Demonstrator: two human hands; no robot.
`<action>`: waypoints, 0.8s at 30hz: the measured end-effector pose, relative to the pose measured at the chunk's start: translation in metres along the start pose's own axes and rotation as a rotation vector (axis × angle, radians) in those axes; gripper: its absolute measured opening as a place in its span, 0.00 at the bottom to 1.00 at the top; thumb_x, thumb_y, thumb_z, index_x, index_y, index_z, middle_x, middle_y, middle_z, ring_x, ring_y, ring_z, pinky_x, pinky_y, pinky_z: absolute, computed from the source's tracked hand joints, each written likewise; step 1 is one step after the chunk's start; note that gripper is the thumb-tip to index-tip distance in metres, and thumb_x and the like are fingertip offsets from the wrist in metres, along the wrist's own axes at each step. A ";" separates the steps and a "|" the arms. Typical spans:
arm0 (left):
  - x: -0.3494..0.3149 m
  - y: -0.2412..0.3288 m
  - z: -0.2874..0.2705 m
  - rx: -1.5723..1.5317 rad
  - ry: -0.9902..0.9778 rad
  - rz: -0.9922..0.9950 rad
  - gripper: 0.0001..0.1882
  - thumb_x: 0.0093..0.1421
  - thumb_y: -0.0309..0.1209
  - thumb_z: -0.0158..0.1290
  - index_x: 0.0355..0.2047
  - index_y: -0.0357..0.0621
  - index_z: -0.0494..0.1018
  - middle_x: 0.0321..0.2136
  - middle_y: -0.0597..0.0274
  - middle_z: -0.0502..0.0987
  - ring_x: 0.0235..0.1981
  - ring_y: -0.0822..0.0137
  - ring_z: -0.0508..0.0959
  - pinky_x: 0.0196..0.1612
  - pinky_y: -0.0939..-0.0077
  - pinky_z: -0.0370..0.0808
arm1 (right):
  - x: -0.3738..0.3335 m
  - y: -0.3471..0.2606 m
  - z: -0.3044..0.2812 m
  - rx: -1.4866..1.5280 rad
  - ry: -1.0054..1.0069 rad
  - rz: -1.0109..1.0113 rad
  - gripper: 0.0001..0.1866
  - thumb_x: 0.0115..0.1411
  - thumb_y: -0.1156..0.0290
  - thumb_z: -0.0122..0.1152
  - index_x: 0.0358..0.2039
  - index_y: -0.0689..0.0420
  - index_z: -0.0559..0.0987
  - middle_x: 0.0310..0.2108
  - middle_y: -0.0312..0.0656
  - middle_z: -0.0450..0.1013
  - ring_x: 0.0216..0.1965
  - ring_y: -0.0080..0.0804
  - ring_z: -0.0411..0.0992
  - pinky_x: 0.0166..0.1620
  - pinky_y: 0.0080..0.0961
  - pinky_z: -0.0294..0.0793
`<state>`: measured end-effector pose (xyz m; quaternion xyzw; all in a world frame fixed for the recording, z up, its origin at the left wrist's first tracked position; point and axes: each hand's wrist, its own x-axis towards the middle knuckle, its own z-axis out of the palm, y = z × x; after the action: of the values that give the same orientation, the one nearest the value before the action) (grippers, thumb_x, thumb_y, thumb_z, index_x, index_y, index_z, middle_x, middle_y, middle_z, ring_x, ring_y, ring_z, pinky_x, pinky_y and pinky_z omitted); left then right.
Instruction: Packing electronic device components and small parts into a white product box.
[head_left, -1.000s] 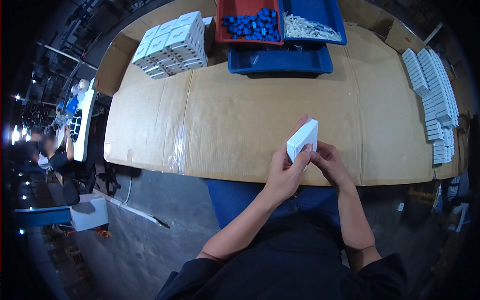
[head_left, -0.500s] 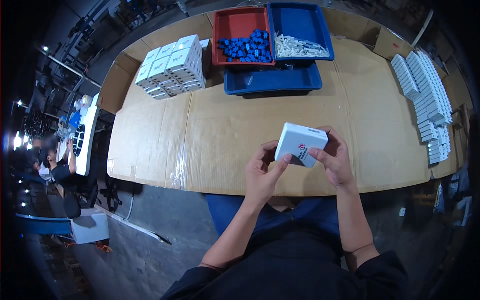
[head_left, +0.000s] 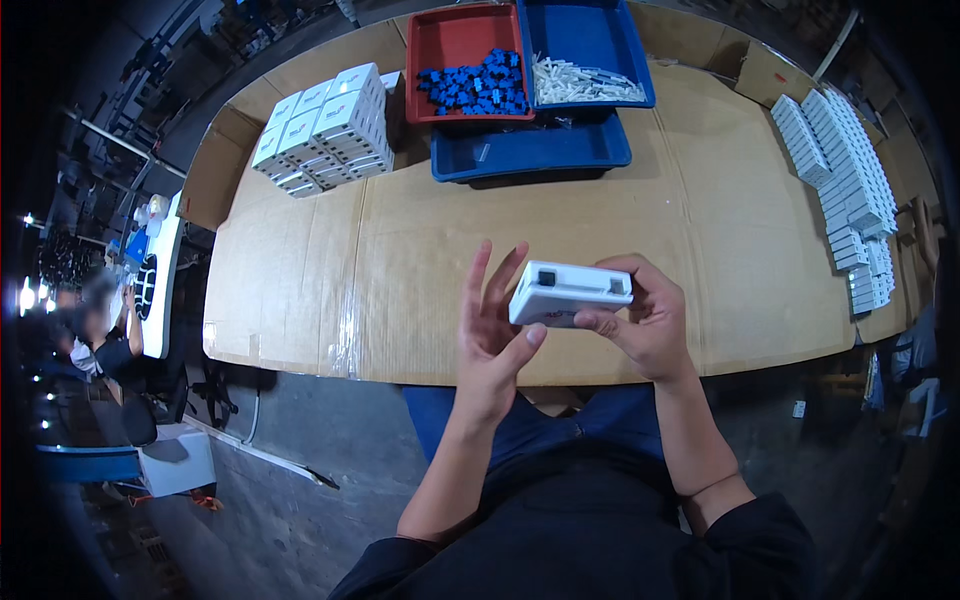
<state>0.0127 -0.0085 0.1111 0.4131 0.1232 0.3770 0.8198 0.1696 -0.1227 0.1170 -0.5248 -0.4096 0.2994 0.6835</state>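
A small white box-shaped device (head_left: 572,292) is held above the near part of the cardboard-covered table. Its narrow side, with a dark square port and a second opening, faces up toward me. My right hand (head_left: 652,318) grips it at its right end, thumb on the near face and fingers behind. My left hand (head_left: 493,335) is beside its left end, fingers spread and raised. The left thumb points at the near left corner; whether it touches there I cannot tell.
A block of stacked white boxes (head_left: 330,128) stands at the back left. Blue pieces lie in a red tray (head_left: 463,35), white sticks in a blue tray (head_left: 578,30); a lower blue tray (head_left: 530,155) sits in front. White units (head_left: 850,180) line the right. Another person (head_left: 115,350) sits far left.
The white device has been tipped so its port side shows instead of its printed face. My left hand has let go and spread its fingers. The view has shifted slightly.
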 end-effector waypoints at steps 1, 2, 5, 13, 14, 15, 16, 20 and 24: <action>0.000 0.001 -0.012 0.149 -0.081 0.072 0.49 0.59 0.20 0.66 0.76 0.44 0.52 0.68 0.48 0.69 0.65 0.58 0.73 0.68 0.63 0.69 | 0.002 0.002 0.000 0.006 -0.001 0.005 0.23 0.56 0.80 0.76 0.52 0.63 0.80 0.48 0.41 0.80 0.50 0.27 0.78 0.54 0.26 0.77; -0.001 0.006 -0.023 0.150 -0.071 0.065 0.49 0.59 0.20 0.66 0.76 0.44 0.52 0.68 0.48 0.69 0.65 0.58 0.73 0.68 0.63 0.69 | 0.004 0.003 0.000 -0.139 -0.070 -0.094 0.22 0.54 0.80 0.77 0.50 0.62 0.81 0.48 0.42 0.80 0.50 0.30 0.78 0.54 0.28 0.77; -0.004 0.021 -0.033 0.412 -0.219 -0.027 0.45 0.57 0.22 0.69 0.72 0.35 0.59 0.63 0.43 0.74 0.62 0.54 0.77 0.66 0.62 0.72 | -0.001 0.001 0.016 -0.224 -0.124 -0.179 0.22 0.49 0.79 0.79 0.46 0.61 0.84 0.48 0.44 0.80 0.50 0.36 0.79 0.54 0.32 0.77; -0.017 0.028 -0.028 0.339 -0.208 0.067 0.20 0.55 0.19 0.69 0.49 0.33 0.80 0.52 0.42 0.82 0.59 0.52 0.80 0.62 0.61 0.77 | -0.011 0.001 0.021 -0.093 -0.126 -0.211 0.25 0.51 0.68 0.81 0.49 0.60 0.85 0.47 0.46 0.79 0.50 0.37 0.78 0.53 0.31 0.77; -0.016 0.026 -0.028 0.335 -0.210 0.062 0.20 0.55 0.19 0.69 0.49 0.33 0.80 0.52 0.42 0.82 0.59 0.52 0.80 0.62 0.61 0.77 | -0.010 0.000 0.020 -0.085 -0.147 -0.210 0.25 0.51 0.68 0.81 0.50 0.60 0.84 0.47 0.46 0.80 0.49 0.37 0.78 0.53 0.32 0.77; -0.016 0.025 -0.030 0.369 -0.235 0.086 0.20 0.55 0.18 0.69 0.49 0.33 0.80 0.52 0.41 0.82 0.58 0.52 0.80 0.61 0.61 0.77 | -0.009 0.001 0.017 -0.089 -0.144 -0.206 0.25 0.51 0.68 0.81 0.50 0.60 0.84 0.47 0.46 0.80 0.49 0.37 0.78 0.53 0.32 0.77; -0.015 0.025 -0.031 0.405 -0.259 0.112 0.20 0.55 0.18 0.68 0.49 0.34 0.80 0.52 0.41 0.82 0.58 0.52 0.81 0.61 0.61 0.77 | -0.009 0.001 0.015 -0.114 -0.168 -0.226 0.24 0.52 0.69 0.80 0.50 0.60 0.84 0.47 0.46 0.81 0.48 0.37 0.79 0.52 0.32 0.78; -0.012 0.027 -0.028 0.417 -0.280 0.087 0.19 0.56 0.19 0.68 0.48 0.35 0.81 0.52 0.41 0.82 0.57 0.52 0.81 0.61 0.61 0.78 | -0.010 -0.002 0.013 -0.188 -0.169 -0.274 0.22 0.52 0.72 0.79 0.49 0.61 0.84 0.45 0.45 0.83 0.45 0.38 0.80 0.48 0.31 0.79; -0.011 0.025 -0.026 0.446 -0.274 0.087 0.18 0.56 0.20 0.68 0.48 0.35 0.80 0.51 0.42 0.83 0.56 0.52 0.82 0.60 0.61 0.78 | -0.009 0.000 0.012 -0.242 -0.138 -0.308 0.21 0.51 0.74 0.78 0.47 0.61 0.85 0.44 0.45 0.83 0.44 0.39 0.81 0.47 0.30 0.80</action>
<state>-0.0207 0.0082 0.1133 0.6357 0.0735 0.3160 0.7004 0.1548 -0.1250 0.1165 -0.5128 -0.5636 0.1751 0.6235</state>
